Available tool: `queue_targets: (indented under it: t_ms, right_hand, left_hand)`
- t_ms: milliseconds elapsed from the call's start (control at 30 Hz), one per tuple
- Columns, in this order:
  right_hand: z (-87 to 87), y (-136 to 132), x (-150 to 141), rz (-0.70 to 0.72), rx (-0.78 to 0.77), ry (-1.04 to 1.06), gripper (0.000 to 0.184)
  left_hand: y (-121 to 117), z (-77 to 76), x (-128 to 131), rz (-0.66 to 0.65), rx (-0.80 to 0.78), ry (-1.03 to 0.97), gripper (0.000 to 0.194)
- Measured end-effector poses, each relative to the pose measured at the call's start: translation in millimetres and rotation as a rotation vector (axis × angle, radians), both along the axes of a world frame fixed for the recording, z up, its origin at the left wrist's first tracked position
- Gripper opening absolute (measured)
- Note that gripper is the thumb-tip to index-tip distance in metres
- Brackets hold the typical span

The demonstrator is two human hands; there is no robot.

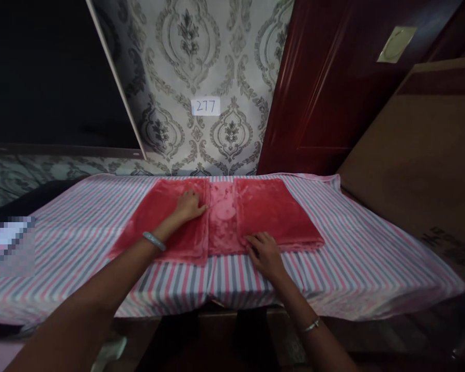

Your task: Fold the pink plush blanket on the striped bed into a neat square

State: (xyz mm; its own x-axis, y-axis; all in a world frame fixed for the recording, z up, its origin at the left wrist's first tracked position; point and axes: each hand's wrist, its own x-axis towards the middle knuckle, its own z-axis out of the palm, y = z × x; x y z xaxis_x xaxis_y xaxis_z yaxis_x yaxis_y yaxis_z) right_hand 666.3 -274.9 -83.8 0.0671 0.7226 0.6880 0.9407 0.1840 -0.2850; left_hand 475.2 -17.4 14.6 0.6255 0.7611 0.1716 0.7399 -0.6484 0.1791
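Item: red plush blanket [263, 212], partly folded, lying across the middle of a table under a pink, white and grey striped cloth [372, 248], its near edge close to the table's front edge. Left and right flaps are turned inward over a paler centre strip that stays uncovered between them. Handling, by judgement: soft, limp, fleecy; light to moderate in weight; no stiffness, so it will sag wherever unsupported and its folds will slide unless pressed flat; not fragile; the pile looks likely to grip the striped cloth and drag it along. Best holds: the corners and folded edges at the near side, pinched through all layers, or flat palms for smoothing. Left hand [189, 205]: flat on the left flap near its inner edge, fingers together, pressing down, nothing pinched; a pale bangle [154, 241] sits on the wrist. Right hand [264, 252]: at the near edge of the right flap, fingers spread slightly and resting on the fabric; whether the fingertips nip the hem cannot be told. A thin bracelet [312, 324] is on that wrist. Surface: the striped cloth hangs over the front and right end of the table, lightly creased. Room: dim; damask wallpaper [217, 62] behind carries a small label reading 277 [205, 106]; a dark red door [333, 88] stands right of it, a brown board [422, 155] at far right, a dark panel [46, 67] at upper left.
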Motion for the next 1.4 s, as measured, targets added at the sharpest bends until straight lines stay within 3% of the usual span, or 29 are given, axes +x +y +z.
queue_targets:
  t_ms: [200, 433, 633, 767, 933, 1033, 1233, 1400]
  right_hand:
    - [-0.7, 0, 0, -0.009, 0.01, -0.016, 0.025]
    - [-2.1, 0, 1, 0.002, 0.011, -0.008, 0.022]
    - [-3.4, 2, 1, 0.004, 0.021, -0.011, 0.023]
    - [-2.9, 3, -1, 0.0, 0.023, -0.003, 0.023]
    - [-2.1, 3, -2, -0.002, 0.027, -0.004, 0.022]
    - [-2.4, 4, -2, -0.009, 0.035, -0.008, 0.022]
    - [-4.9, 6, -1, -0.005, 0.058, 0.001, 0.023]
    - [-5.7, 5, 1, 0.015, 0.11, 0.006, 0.022]
  left_hand:
    - [-20, -0.8, 20, 0.109, -0.009, 0.182, 0.056]
    - [-5, 2.6, 27, 0.134, -0.11, 0.145, 0.025]
    - [-9, 0.9, 23, 0.153, -0.048, 0.045, 0.03]
    - [-9, -1.3, 30, 0.112, -0.08, 0.026, 0.024]
    - [4, 1.0, 41, 0.11, -0.044, -0.066, 0.047]
    - [5, -2.5, 48, 0.081, -0.106, -0.05, 0.056]
    - [2, -4.4, 89, 0.095, -0.15, -0.137, 0.038]
    - [5, -6.8, 139, 0.11, -0.325, -0.237, 0.044]
